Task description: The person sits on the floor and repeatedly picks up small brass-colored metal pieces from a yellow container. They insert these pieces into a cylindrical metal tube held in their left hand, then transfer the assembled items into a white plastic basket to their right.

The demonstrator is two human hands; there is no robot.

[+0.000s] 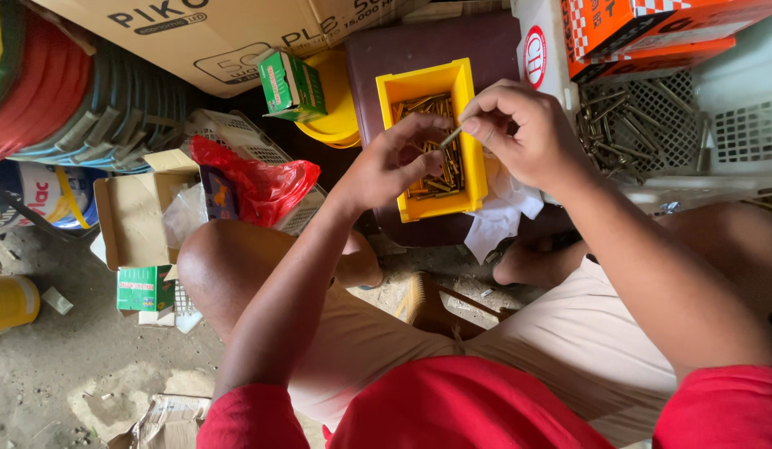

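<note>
Bolts (432, 158), brass-coloured and slim, fill a yellow bin (469, 175) that sits on a dark maroon box (386, 58) in front of the seated person. Both hands work just above the bin. The right hand (523, 133) is curled, its thumb and forefinger pinched on one bolt (451, 137) that points toward the other hand. The left hand (394, 162) hovers over the bin's left side with fingers bent in toward that same bolt; its fingertips are at or near the bolt's end, but I cannot tell whether they actually grip it.

To the right, a white mesh crate (735, 133) holds a heap of grey bolts (619, 125), and orange boxes (644, 33) are stacked behind it. A white cloth (494, 220) lies crumpled under the bin's near corner. On the left, a red plastic bag (261, 187) rests on another white basket (236, 133), with a small green carton (290, 83) above it and a second green carton (143, 288) on the dirt floor beside an open cardboard box (132, 216). A large cardboard box (211, 33) stands at the back, next to stacked coloured tubs (70, 100). A yellow lid (336, 108) lies just left of the maroon box.
</note>
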